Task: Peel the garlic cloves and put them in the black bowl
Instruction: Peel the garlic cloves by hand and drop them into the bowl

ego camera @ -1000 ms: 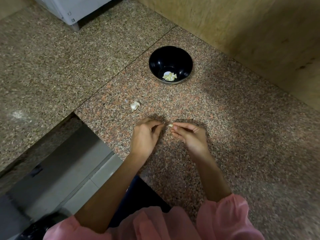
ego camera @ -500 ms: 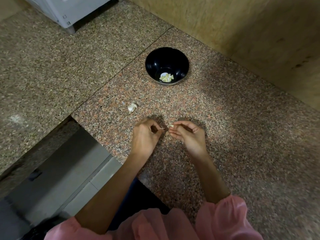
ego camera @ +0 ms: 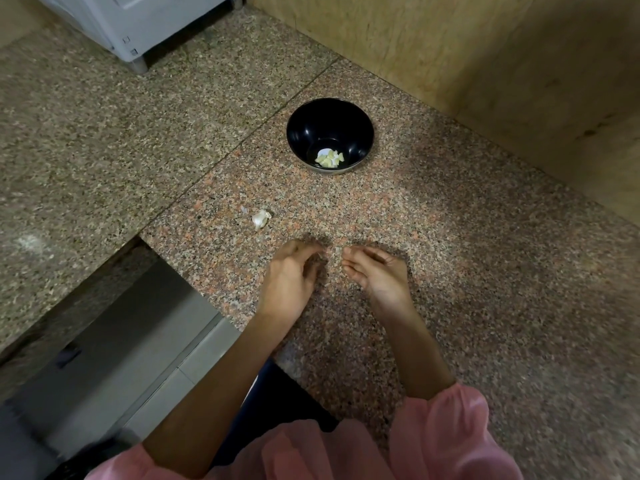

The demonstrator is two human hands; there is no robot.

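Speckled granite slab worktop (ego camera: 450, 271): salmon-pink ground, dense black, grey and cream flecks. Adjoining granite slab (ego camera: 86, 150) on the left: greyer beige, same fine speckle; a dark seam line divides the two. Glossy black round bowl (ego camera: 301, 133): uniform black inside, pale highlight along the near rim. Pale yellow-white peeled garlic cloves (ego camera: 329, 159) at its bottom. Off-white papery garlic piece (ego camera: 260, 219) on the pink slab, faint grey shading. Tan mottled wall panel (ego camera: 450, 46): darker brown smudges. Light grey-white appliance casing (ego camera: 145, 19). Plain pink fabric sleeves (ego camera: 446, 441), no pattern. Flat grey cabinet front (ego camera: 121, 351).
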